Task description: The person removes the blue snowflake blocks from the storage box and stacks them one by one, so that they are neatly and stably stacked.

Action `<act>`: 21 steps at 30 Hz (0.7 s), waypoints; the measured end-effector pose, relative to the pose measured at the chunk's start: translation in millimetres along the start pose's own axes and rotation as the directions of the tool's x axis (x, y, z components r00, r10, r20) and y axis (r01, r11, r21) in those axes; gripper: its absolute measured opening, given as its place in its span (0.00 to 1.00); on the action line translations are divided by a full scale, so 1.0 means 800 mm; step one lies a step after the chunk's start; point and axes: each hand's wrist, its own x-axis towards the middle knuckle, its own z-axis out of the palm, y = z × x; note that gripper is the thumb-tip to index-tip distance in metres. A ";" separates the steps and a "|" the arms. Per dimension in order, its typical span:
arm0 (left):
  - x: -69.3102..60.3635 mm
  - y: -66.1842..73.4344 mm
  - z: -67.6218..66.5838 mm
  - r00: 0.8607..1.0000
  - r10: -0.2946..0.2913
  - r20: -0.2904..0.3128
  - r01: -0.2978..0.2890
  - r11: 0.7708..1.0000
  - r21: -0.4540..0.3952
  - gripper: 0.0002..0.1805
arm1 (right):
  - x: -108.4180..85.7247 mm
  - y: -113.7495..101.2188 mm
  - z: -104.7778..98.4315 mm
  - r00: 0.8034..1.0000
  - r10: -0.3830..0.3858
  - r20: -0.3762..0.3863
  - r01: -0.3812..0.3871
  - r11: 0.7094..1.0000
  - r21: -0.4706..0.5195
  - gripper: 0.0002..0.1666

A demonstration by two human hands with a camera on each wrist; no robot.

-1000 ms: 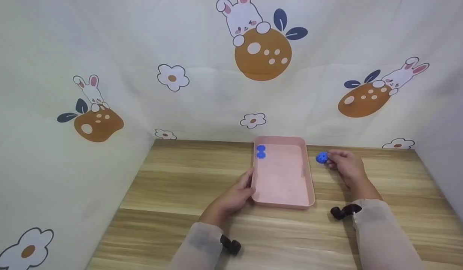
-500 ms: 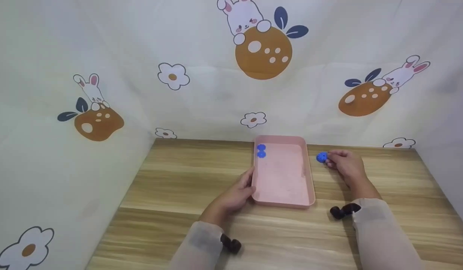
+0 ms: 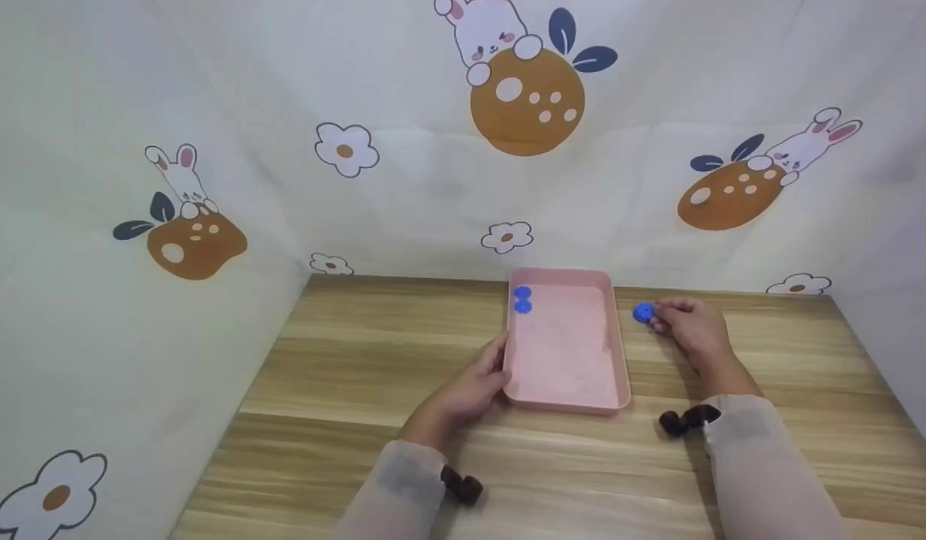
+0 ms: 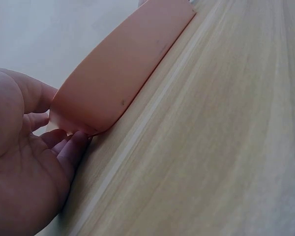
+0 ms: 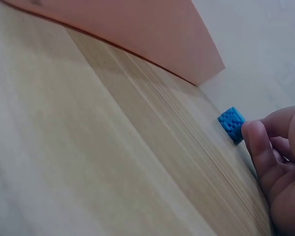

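Observation:
A pink tray (image 3: pixel 564 345) lies on the wooden table, and two blue toothed discs (image 3: pixel 522 300) lie flat in its far left corner, one behind the other. My left hand (image 3: pixel 470 386) rests against the outside of the tray's left wall; in the left wrist view its fingertips touch the wall near the table. To the right of the tray, my right hand (image 3: pixel 696 334) pinches a small stack of blue toothed discs (image 5: pixel 231 124) between thumb and fingers. The stack stays apart from the tray, and the fingers cover part of it.
A pale cloth wall (image 3: pixel 433 202) printed with rabbits, oranges and flowers rises behind the table (image 3: pixel 358 360) and along both sides. Black wrist cameras (image 3: pixel 688 421) stick out from both sleeves.
Both hands and the tray hold their places. The discs in my right hand turn very slightly between the fingers, and the whole head view shifts up a little.

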 end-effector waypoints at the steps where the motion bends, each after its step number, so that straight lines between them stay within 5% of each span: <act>1: -0.001 0.000 0.000 1.000 -0.007 -0.003 0.007 1.000 0.008 0.39 | 0.001 0.000 0.000 1.000 0.001 0.000 -0.001 1.000 0.001 0.27; 15: -0.001 -0.002 -0.001 1.000 -0.005 -0.011 0.006 1.000 0.019 0.39 | -0.008 -0.012 0.004 1.000 0.003 -0.031 0.000 0.993 0.114 0.25; 21: 0.000 -0.003 -0.001 1.000 -0.013 -0.012 0.014 0.999 0.029 0.40 | -0.025 -0.039 0.018 0.999 -0.032 0.034 0.026 0.989 0.144 0.20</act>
